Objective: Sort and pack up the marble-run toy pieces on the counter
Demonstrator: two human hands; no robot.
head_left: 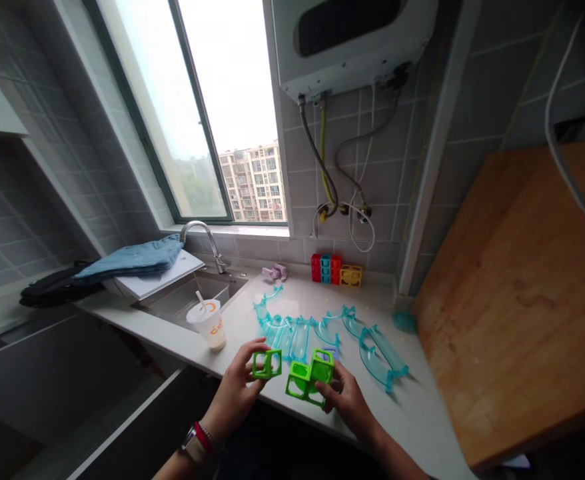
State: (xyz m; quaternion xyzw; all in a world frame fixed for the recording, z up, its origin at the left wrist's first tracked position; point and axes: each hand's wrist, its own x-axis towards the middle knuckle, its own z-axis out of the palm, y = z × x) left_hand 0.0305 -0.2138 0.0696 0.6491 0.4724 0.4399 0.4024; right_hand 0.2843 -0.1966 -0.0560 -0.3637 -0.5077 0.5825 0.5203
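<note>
My left hand grips a single green hollow cube block with round openings in its faces. To its right, my right hand holds several green cube blocks joined together, the nearer face tilted up. A small gap separates the two green pieces above the counter's front edge. Behind them on the white countertop lie clear turquoise track pieces, some straight and some curved. A purple piece shows partly behind the joined blocks.
A plastic drink cup with a straw stands at left, by the sink. Red and blue blocks and a yellow block stand against the wall. A wooden board leans at right. Folded blue cloth lies beside the faucet.
</note>
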